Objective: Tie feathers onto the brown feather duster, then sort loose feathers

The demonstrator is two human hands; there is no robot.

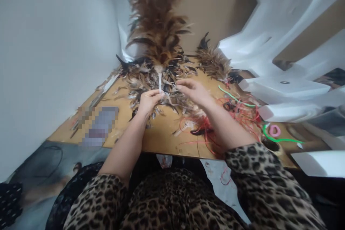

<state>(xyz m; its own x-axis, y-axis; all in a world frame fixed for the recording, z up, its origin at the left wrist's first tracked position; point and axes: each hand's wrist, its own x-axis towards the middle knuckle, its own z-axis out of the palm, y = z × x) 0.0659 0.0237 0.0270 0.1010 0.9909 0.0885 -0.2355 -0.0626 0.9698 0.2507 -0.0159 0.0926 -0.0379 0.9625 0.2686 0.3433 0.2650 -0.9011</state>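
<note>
A tall feather duster [161, 32] with brown and black plumes stands upright in front of me. Its bare white stem [160, 82] runs down into my left hand [150, 101], which pinches the lower end between thumb and fingers. To the right of the stem, my right hand [194, 91] is raised with fingers bent and thumb near them. Whether something thin sits at its fingertips is too blurred to make out. A pale strip [170, 100] trails from the stem's lower end. Loose feathers [137, 81] lie heaped behind and below both hands.
Red strings [242, 111] lie tangled on the wooden table [161, 143] by my right forearm. A second feather bundle [214, 63] rests at the back right. Green cords [285, 139], a pink ring [275, 130] and white sheeting [285, 82] are on the right. A wall [59, 43] bounds the left.
</note>
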